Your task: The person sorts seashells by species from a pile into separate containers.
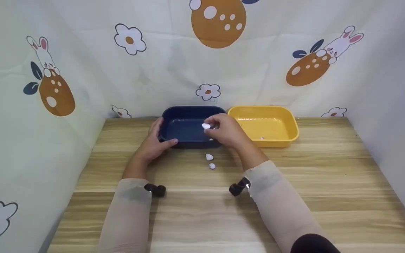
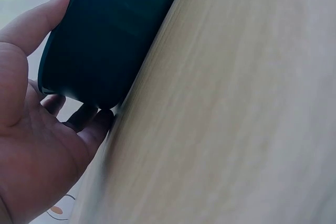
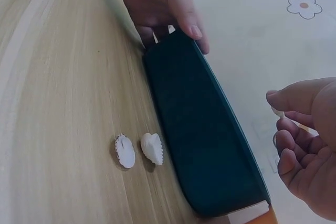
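My left hand [image 1: 150, 144] holds the left end of a dark blue plastic tub [image 1: 188, 144]. Its thumb lies at the front rim and the fingers wrap the end wall, as the left wrist view shows. Above the tub's right part, my right hand [image 1: 226, 130] pinches a small white seashell [image 1: 206, 125] between thumb and fingers. In front of the tub, two white ribbed seashells lie on the table, one nearer the tub [image 3: 152, 148] and the other [image 3: 125, 151] a little farther out. A small pale piece [image 1: 211, 139] shows inside the tub, partly hidden by its front rim.
A yellow tub [image 1: 280, 143] stands against the blue one's right side, with a small whitish piece [image 1: 262, 138] near its front wall. Behind both hangs a printed cloth [image 1: 167, 70]. The wood-grain table [image 1: 195, 218] extends toward me, and cloth walls flank it.
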`<state>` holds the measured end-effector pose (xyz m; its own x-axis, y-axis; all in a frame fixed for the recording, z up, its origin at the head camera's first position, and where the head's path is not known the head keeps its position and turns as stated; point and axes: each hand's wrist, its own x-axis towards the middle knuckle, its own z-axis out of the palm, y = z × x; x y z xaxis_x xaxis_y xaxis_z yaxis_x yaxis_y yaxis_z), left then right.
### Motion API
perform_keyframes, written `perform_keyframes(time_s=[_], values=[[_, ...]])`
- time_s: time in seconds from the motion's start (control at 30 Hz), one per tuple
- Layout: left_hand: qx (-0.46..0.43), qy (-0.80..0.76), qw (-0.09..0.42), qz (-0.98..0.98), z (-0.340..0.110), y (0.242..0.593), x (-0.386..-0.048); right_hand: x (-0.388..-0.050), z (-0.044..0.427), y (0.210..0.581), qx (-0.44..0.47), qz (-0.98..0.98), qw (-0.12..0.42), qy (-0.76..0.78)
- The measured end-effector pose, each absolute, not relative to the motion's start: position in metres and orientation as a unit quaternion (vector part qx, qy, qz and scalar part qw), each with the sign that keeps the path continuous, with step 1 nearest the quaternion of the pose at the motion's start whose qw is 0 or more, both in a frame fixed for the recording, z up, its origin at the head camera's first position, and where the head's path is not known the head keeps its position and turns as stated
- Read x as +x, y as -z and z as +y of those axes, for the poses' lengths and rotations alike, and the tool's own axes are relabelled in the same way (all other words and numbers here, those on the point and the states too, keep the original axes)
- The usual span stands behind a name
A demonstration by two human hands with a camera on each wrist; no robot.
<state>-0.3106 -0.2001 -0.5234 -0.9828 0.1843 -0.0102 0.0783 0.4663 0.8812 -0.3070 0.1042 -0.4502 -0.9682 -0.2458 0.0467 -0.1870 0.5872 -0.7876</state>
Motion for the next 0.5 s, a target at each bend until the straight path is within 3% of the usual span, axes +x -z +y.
perform_keyframes(time_s=[0.5], values=[[0.075,-0.513,0.055,0.853,-0.2001,0.5232,-0.3115,-0.3035,0.1131,0.4571,-0.119,0.902,0.042,0.413]])
